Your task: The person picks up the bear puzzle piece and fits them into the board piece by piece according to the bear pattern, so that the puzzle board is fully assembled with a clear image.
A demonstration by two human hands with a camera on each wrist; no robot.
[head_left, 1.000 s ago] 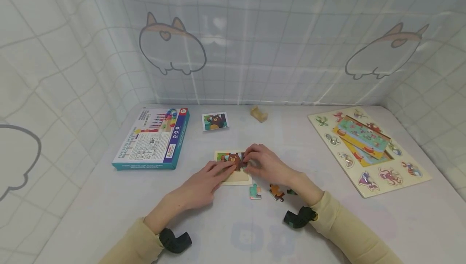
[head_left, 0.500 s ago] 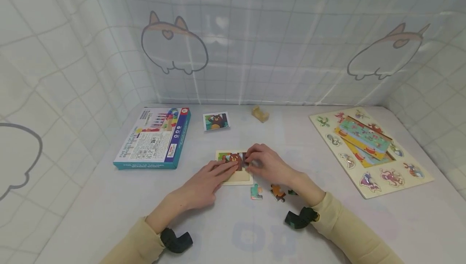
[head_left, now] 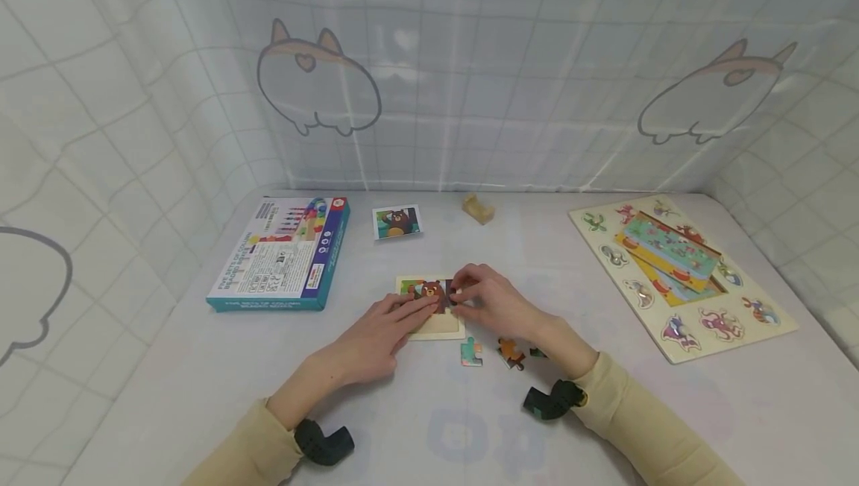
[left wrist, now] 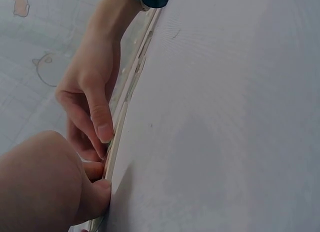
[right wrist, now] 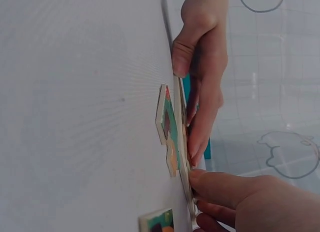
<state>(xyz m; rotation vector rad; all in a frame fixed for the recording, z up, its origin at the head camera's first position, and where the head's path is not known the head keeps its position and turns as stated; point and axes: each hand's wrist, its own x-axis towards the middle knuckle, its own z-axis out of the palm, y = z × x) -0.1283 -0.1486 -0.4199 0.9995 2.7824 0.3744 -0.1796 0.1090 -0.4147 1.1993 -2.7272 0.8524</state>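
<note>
the tabletop (head_left: 412, 411) holds a box (head_left: 282, 256) near its left edge, a card (head_left: 397, 223) and wooden block (head_left: 478, 209) near the far edge, a board (head_left: 691, 309) near the right, a puzzle tray (head_left: 438, 336) and loose pieces (head_left: 470, 352) between.

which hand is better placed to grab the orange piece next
Probably the right hand, once free: it is nearer the orange piece, while the left hand lies across the puzzle board.

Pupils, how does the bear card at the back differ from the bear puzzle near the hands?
The bear card shows a complete picture; the bear puzzle has bare board showing below. The bear card has a white border; the bear puzzle has a pale frame. The bear card lies untouched; the left hand rests on the bear puzzle. Both show a brown bear.
</note>
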